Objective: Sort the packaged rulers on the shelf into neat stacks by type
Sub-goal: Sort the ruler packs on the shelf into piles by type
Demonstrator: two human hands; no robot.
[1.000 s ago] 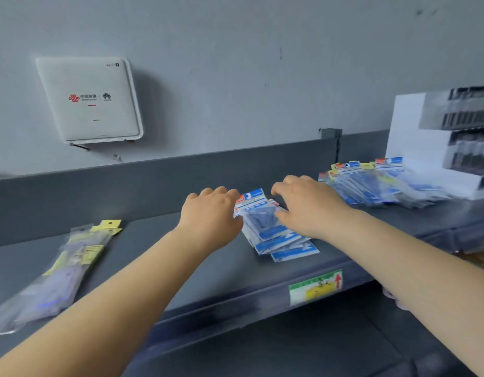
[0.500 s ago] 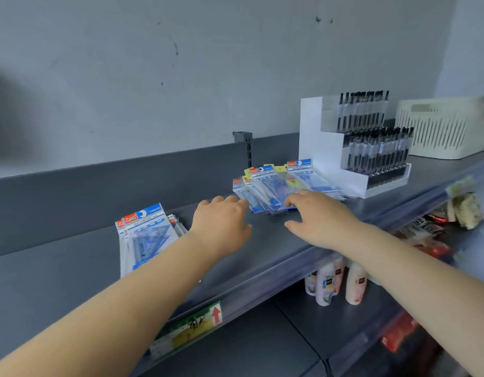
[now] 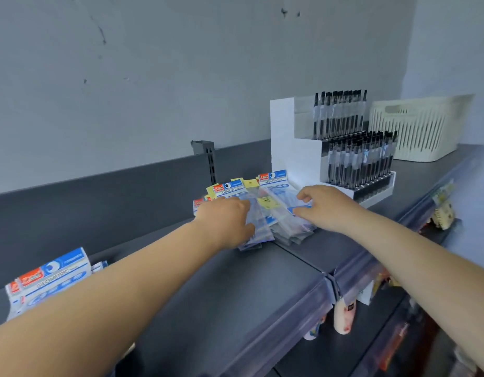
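Head view: both hands, left hand (image 3: 224, 221) and right hand (image 3: 326, 206), rest relaxed fingers on the unsorted mixed blue-and-yellow packaged rulers (image 3: 265, 210); one blue-labelled stack (image 3: 49, 278) lies sorted near left.

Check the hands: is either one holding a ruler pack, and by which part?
Cannot tell a grasp. Left hand and right hand rest on the mixed ruler packs; fingers hidden.

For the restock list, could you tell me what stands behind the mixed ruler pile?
Behind the mixed ruler pile stands the white pen display; the pile's lower packs are covered.
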